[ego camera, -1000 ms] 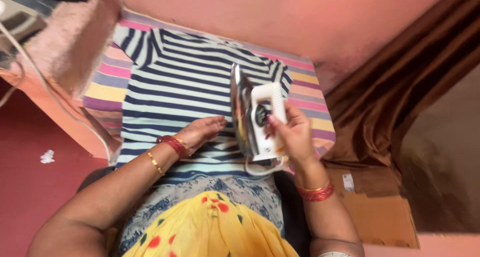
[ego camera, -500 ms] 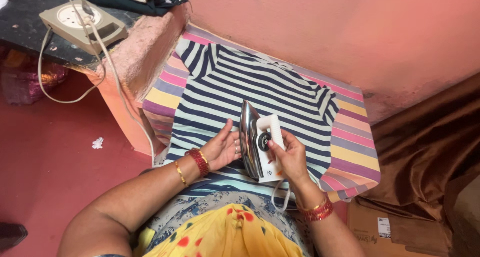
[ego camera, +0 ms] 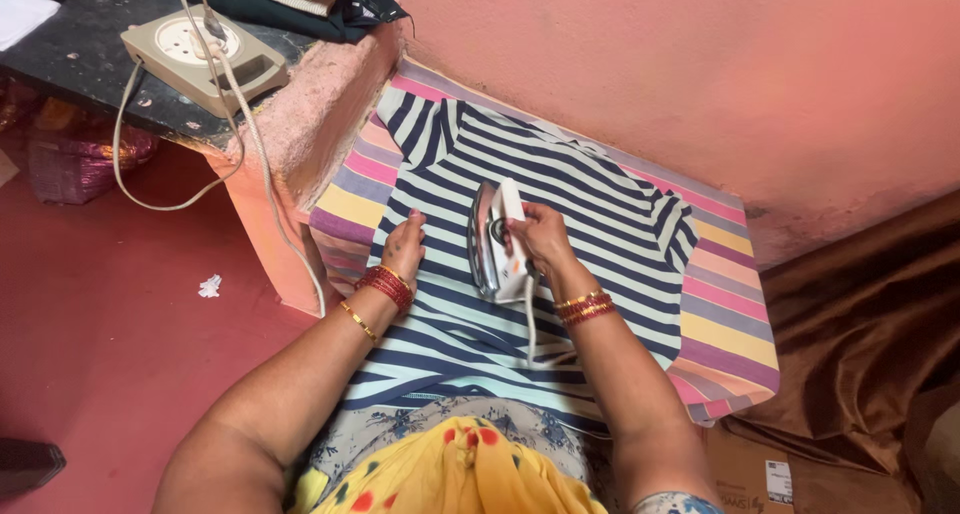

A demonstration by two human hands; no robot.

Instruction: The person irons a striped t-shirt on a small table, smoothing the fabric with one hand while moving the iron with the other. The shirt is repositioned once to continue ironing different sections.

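Two bare hands are shown at work over a navy-and-white striped knit T-shirt (ego camera: 540, 209), which is spread flat on a multicoloured striped cloth pad (ego camera: 725, 319) against a pink plastered wall (ego camera: 700, 64). The right hand (ego camera: 540, 236) is closed around the handle of a white-bodied electric iron with a polished metal soleplate (ego camera: 492, 242); the iron is tipped on its side, the soleplate facing left, at the shirt's middle. The left hand (ego camera: 404, 246) is laid open and flat on the fabric just beside the iron. A white cord (ego camera: 250, 124) is run to a beige socket box (ego camera: 205, 54) on the dark ledge (ego camera: 70, 69). The pressing step is judged to be in hand; for the next pass the soleplate would need to be lowered flat while the cloth is held taut.
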